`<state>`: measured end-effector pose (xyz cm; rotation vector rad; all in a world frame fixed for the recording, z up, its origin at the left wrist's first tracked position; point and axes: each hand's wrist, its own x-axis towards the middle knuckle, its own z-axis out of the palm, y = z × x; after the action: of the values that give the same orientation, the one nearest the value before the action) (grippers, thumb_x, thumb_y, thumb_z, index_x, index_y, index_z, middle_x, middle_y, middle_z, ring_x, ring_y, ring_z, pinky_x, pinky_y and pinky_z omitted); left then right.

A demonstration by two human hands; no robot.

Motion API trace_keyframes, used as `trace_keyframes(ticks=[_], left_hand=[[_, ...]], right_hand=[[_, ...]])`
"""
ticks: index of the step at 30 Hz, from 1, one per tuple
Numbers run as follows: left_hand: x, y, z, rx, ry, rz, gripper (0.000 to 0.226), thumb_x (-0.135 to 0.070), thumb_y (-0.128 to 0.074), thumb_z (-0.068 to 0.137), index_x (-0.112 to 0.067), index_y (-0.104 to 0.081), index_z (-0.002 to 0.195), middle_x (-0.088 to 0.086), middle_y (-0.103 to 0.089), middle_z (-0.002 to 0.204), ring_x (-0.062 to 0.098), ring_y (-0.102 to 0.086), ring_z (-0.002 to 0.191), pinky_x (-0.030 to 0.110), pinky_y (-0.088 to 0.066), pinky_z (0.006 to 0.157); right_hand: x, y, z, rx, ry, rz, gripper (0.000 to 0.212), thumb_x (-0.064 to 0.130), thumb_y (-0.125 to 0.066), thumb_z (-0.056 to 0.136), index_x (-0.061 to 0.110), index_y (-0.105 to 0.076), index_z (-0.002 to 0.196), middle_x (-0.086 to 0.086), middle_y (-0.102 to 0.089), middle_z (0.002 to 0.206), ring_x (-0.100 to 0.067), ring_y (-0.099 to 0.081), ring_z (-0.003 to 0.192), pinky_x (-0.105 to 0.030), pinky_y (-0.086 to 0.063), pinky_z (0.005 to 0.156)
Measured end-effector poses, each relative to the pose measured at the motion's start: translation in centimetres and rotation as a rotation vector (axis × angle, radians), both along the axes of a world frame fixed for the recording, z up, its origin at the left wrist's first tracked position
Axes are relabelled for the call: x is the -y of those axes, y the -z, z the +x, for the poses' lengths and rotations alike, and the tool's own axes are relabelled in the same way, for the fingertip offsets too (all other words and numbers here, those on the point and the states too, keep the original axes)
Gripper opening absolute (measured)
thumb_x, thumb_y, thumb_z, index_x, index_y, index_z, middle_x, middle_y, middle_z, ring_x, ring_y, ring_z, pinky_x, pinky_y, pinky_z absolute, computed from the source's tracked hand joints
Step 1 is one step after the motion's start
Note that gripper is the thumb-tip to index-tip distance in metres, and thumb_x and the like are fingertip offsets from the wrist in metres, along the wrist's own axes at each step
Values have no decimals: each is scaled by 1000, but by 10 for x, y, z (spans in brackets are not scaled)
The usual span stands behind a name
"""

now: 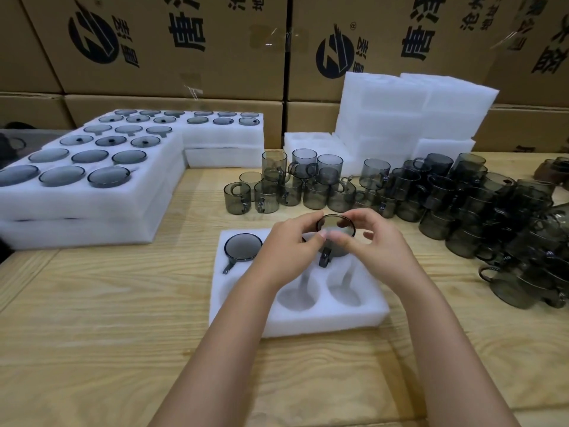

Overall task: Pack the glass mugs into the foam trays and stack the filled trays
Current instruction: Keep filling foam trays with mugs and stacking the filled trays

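Two bare forearms reach in from the near edge over the pale wooden tabletop (92, 318). Far left of the fingers, stacks of filled white foam trays (92, 192) stand with smoky grey mugs seated in their wells. Just left of the left hand's fingers, the white foam tray being packed (295, 322) lies flat on the tabletop, and a seated smoky grey glass mug (243, 246) sits in its far-left well, handle pointing toward the camera. The left hand (286, 251) curls its fingers (317, 237) narrowly onto the left rim of the held smoky grey glass mug (336, 235), which is in the tray's far-right well, handle toward the camera; whether it is fully seated cannot be told. The right hand (381, 245) pinches the same mug's right rim, its fingers (354, 215) arched over the top. Below the fingers, two near wells (320, 297) lie open. Beyond the fingers stands a cluster of loose smoky grey glass mugs (301, 186), some stacked. Right of the fingers, a larger heap of darker glass mugs (480, 217) crowds the tabletop, with a pile of bare white foam trays (412, 112) behind, before brown printed cardboard cartons (172, 47).
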<state>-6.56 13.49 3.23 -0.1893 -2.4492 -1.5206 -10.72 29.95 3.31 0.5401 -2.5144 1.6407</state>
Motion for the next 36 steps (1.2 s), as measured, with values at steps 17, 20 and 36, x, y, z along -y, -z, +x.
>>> trace_keyframes(ticks=[17, 20, 36], left_hand=[[-5, 3, -6, 5, -102, -675, 40, -22, -39, 93, -19, -58, 128, -7, -38, 150, 11, -16, 145, 42, 7, 117], [-3, 2, -4, 58, -77, -781, 45, -25, -31, 97, -22, -46, 139, -9, -37, 151, 10, -12, 146, 45, 16, 114], [46, -28, 11, -29, -575, -676, 33, -26, -39, 96, -14, -60, 118, 8, -66, 113, 26, -54, 115, 44, -10, 115]], right_hand=[[38, 4, -28, 26, -202, 750, 61, 56, -4, 96, 31, -6, 151, 18, -4, 157, -9, 12, 144, -41, 9, 118], [40, 4, -27, -2, -183, 815, 57, 52, -4, 97, 32, -2, 151, 17, -2, 158, -10, 13, 144, -41, 9, 117], [53, -3, -16, -34, -115, 1092, 51, 34, -2, 101, 28, 2, 151, 6, 8, 159, -16, 18, 144, -48, 11, 116]])
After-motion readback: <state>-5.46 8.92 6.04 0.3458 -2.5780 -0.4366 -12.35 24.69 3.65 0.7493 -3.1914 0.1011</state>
